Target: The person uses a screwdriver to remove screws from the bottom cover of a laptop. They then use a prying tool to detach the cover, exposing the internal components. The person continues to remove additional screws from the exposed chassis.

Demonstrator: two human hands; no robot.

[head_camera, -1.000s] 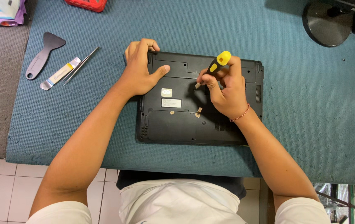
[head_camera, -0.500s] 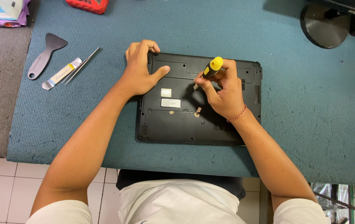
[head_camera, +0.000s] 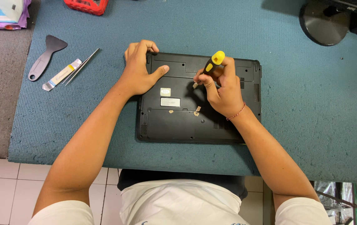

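A black laptop lies upside down on a teal mat, its underside facing up with small stickers near the middle. My left hand presses flat on the laptop's far left corner, fingers curled over the edge. My right hand grips a screwdriver with a yellow and black handle, tilted, with its tip down on the laptop's base near the upper middle.
On the mat at the left lie a black plastic pry tool, a small white and yellow tool and metal tweezers. A red object sits at the far edge. A dark round stand base is at the far right.
My right hand and the screwdriver have shifted slightly left on the laptop's base. My left hand has stayed on the corner.
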